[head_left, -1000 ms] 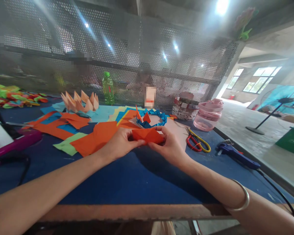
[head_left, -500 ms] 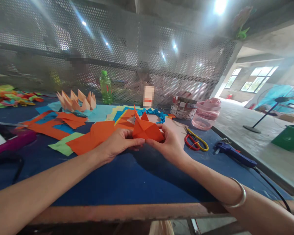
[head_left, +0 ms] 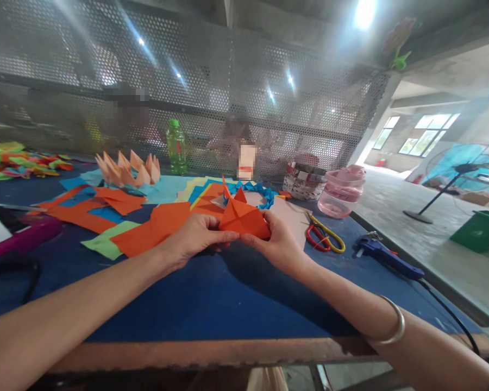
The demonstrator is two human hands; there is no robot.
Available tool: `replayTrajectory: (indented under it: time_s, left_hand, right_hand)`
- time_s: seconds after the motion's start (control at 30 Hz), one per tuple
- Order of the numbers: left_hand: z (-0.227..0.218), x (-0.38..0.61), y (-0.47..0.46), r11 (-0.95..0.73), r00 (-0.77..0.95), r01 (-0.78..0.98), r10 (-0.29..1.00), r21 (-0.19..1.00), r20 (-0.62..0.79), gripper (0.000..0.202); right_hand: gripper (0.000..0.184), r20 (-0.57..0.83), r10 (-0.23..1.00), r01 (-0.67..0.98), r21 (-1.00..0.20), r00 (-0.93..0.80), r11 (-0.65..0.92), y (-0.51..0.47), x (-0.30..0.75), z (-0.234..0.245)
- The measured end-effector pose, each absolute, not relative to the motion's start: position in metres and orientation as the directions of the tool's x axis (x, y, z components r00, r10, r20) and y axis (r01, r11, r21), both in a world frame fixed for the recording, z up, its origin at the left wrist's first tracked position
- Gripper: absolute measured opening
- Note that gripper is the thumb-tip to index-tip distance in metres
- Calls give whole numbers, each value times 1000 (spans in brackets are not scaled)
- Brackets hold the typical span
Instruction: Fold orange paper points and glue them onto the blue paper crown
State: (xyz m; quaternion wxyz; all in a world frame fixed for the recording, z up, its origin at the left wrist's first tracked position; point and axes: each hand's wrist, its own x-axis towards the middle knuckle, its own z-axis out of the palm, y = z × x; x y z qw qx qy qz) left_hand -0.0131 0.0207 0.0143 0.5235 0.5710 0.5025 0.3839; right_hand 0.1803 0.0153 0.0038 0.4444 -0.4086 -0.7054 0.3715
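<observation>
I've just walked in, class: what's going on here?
A person's left hand and right hand hold a creased, folded orange paper piece between them over a dark blue tabletop. A ring of folded blue paper lies just beyond. Red-and-yellow-handled scissors and a dark blue plastic glue gun lie unheld to the right.

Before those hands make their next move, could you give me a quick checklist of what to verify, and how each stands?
1. Left hand gripping the folded orange paper: ok.
2. Right hand gripping its other side: ok.
3. Red-and-yellow-handled scissors lying apart from both hands: ok.
4. Blue paper ring in full view: not ok; the folded orange paper stands partly in front.
5. Blue hot glue gun lying apart from the right hand: ok.
6. Glue gun heated: cannot tell.
</observation>
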Motion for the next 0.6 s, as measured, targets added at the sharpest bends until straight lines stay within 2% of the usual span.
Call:
replayTrajectory:
  time_s: [0.4,0.6]
  left_hand:
    - [9,-16,25,52,176,204,980,978,-89,37]
    - [12,-17,25,51,189,217,978,975,-93,42]
  right_hand:
    - [39,317,911,257,-887,-263,383,19,181,2]
    - [37,302,916,312,-872,-263,377,17,180,4]
